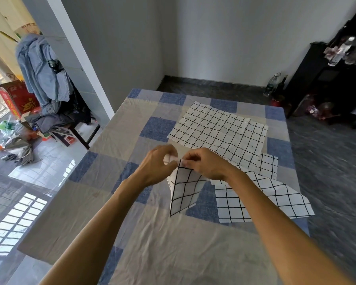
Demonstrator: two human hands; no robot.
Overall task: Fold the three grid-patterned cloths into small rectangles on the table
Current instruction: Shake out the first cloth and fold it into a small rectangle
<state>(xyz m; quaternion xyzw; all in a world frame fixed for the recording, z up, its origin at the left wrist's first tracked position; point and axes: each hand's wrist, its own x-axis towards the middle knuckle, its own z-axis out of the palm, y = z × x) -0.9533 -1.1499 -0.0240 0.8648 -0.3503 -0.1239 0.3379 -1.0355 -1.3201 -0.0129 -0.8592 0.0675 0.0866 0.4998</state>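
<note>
Three white cloths with black grid lines are on the table. The largest cloth (218,128) lies spread flat at the far middle. A second cloth (263,200) lies rumpled at the right, partly under my right forearm. The third cloth (183,192) hangs lifted off the table, held by its top corner. My left hand (160,163) and my right hand (203,163) meet at that corner, both pinching its edge. The rest of this cloth droops down toward the tabletop.
The table (103,202) wears a beige tablecloth with blue squares. A chair piled with clothes (47,87) stands at the left beyond the table edge. Bottles (273,85) and a dark cabinet (321,79) stand at the far right.
</note>
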